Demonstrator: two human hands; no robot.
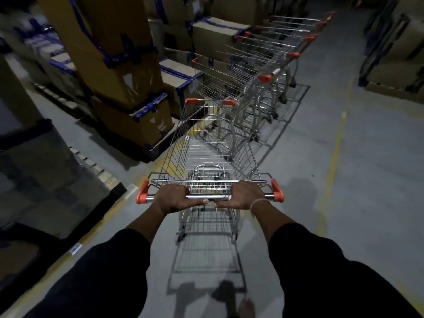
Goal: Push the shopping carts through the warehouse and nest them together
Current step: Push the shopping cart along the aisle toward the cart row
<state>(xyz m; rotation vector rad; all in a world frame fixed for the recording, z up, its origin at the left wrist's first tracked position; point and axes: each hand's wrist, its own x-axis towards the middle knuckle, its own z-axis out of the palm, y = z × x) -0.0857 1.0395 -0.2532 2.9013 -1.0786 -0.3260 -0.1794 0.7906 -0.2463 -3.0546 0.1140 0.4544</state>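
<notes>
A silver wire shopping cart point(207, 143) with orange corner caps stands right in front of me, its basket empty. My left hand point(174, 197) and my right hand point(244, 196) both grip its metal handle bar point(210, 197), thumbs close together in the middle. Ahead and to the right, a row of nested carts point(268, 72) with the same orange handle ends stretches away along the aisle. The front of my cart sits just to the left of the nearest cart in that row.
Tall stacks of cardboard boxes point(128, 88) with blue tape line the left side on pallets. More boxes point(394, 65) stand at the far right. A grey concrete aisle point(344, 168) with faded yellow lines runs on the right. My foot point(246, 307) shows below the cart.
</notes>
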